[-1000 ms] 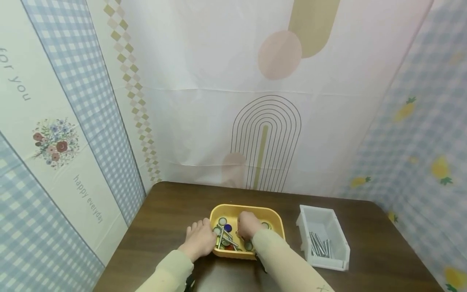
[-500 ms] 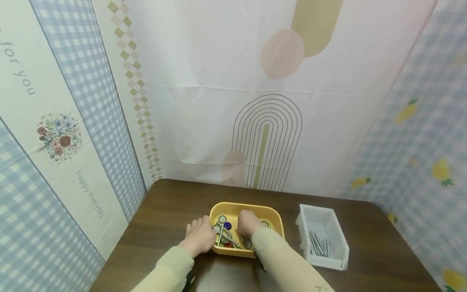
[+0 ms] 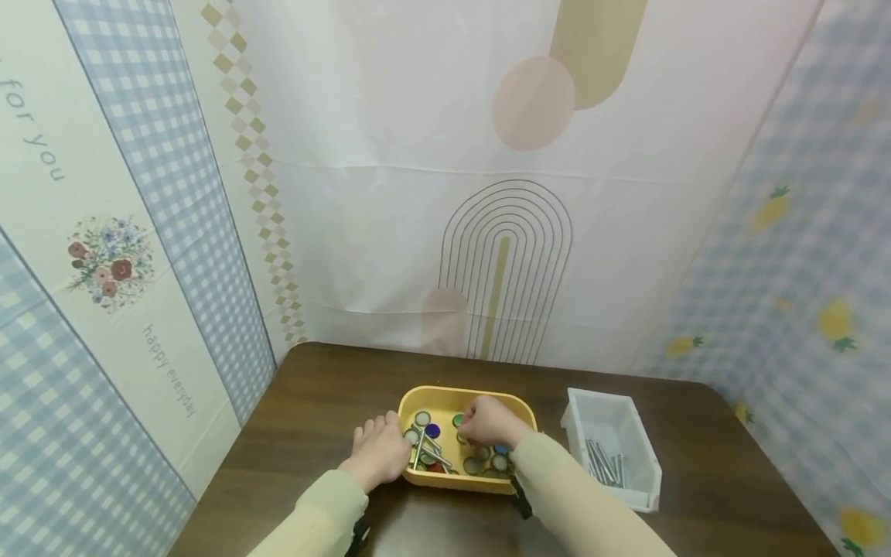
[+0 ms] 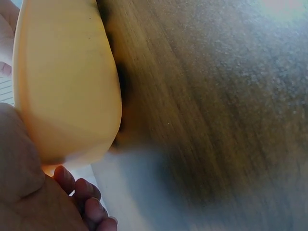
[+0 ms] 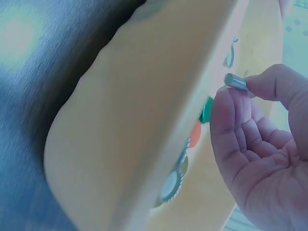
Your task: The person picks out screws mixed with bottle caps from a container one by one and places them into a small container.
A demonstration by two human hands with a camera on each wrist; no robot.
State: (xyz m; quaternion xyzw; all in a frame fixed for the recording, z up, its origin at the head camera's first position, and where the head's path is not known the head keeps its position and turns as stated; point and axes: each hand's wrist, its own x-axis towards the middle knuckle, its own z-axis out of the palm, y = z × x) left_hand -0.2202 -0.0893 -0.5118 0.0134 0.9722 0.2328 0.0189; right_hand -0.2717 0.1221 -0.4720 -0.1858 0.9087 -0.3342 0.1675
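In the head view a yellow bin (image 3: pixel 448 481) holds bottle caps (image 3: pixel 432 430) and several silver metal rods (image 3: pixel 433 452). My left hand (image 3: pixel 381 451) holds the bin at its left rim; in the left wrist view its fingers (image 4: pixel 84 189) curl by the outer wall, and the inside of the bin is hidden. Above the bin's right half is my right hand (image 3: pixel 493 422). Its thumb and index finger pinch a short silver metal rod (image 5: pixel 236 82), one flat end showing in the right wrist view. Below it, a green cap (image 5: pixel 206 110) lies among other caps.
A white bin (image 3: pixel 612 503) stands to the right of the yellow one, with several silver rods (image 3: pixel 604 463) inside. Both bins are on a dark wooden table (image 3: pixel 334 379). Patterned cloth (image 3: pixel 376 232) hangs behind and along the sides.
My right hand has risen from deep in the yellow bin and shifted a little right, uncovering more caps. My left hand has stayed at the rim.
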